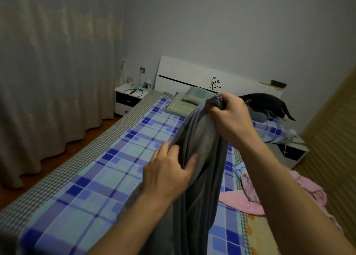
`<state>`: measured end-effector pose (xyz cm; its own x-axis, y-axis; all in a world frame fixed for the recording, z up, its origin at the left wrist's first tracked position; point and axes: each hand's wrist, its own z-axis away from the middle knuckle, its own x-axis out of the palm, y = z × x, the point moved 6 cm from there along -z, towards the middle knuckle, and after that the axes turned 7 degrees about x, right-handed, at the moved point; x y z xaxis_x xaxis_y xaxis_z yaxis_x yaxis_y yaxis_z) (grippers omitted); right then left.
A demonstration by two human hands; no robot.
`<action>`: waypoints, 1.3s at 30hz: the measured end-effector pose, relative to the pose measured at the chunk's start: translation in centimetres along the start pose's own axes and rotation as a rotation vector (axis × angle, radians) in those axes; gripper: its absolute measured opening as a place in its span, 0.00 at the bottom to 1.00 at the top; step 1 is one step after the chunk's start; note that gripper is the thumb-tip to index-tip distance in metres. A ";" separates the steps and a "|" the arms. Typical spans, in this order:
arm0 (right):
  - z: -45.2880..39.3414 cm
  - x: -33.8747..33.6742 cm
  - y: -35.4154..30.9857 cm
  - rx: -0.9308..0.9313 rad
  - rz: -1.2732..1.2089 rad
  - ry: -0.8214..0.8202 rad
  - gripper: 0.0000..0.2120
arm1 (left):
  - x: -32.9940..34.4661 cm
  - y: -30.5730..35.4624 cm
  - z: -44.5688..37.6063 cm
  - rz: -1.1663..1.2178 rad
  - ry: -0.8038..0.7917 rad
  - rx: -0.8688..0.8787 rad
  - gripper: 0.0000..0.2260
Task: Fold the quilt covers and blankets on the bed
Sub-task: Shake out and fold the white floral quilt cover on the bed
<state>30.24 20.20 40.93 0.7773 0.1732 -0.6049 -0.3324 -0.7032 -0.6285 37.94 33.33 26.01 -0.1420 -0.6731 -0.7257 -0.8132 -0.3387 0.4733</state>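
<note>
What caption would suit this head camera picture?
Both hands, left and right, hold up a grey blanket over a blue checked bed.

The one head view looks forward and down from above the bed (107,170), close over it. It faces the headboard (192,75) and far wall

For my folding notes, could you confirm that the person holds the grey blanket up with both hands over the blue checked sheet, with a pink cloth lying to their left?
Not quite: the head view shows the pink cloth lying to their right. The rest stands: the left hand and right hand hold the grey blanket up over the blue checked sheet.
</note>
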 end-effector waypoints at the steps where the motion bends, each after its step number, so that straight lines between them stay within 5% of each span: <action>1: 0.1 0.3 -0.3 -0.006 0.032 0.007 0.03 | 0.2 0.1 0.4 -0.006 0.052 -0.027 0.24; 6: 0.3 -0.5 0.9 0.017 -0.008 0.026 0.05 | 1.1 -3.8 2.2 0.097 0.184 -0.074 0.10; 12: 0.8 -3.8 4.3 0.097 -0.311 0.110 0.11 | 5.0 -10.7 5.0 0.063 -0.090 -0.192 0.07; 16: 0.0 -6.4 8.0 0.215 -0.304 0.211 0.08 | 4.6 -10.2 3.8 0.200 -0.214 0.054 0.13; 21: -0.1 -7.9 11.8 0.354 -0.199 0.264 0.04 | 2.8 -4.9 6.0 0.564 -0.704 0.169 0.21; 25: 1.1 -7.2 12.6 0.409 -0.229 0.253 0.05 | 4.2 -2.8 7.8 0.223 -0.542 0.237 0.31; 29: 2.4 -5.9 12.4 0.414 -0.246 0.219 0.04 | 7.4 -2.7 9.2 -0.166 -0.285 0.226 0.18; 34: 2.8 -3.7 10.5 0.359 -0.248 0.141 0.06 | 11.0 -0.4 8.2 0.148 -0.234 -0.151 0.23; 39: 2.9 -3.1 9.7 0.335 -0.210 0.101 0.07 | 12.3 0.6 7.5 0.217 -0.230 -0.108 0.12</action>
<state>23.05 14.88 35.33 0.8898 0.2090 -0.4056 -0.3033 -0.3934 -0.8679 31.49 29.74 13.60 -0.4391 -0.5752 -0.6902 -0.6875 -0.2794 0.6702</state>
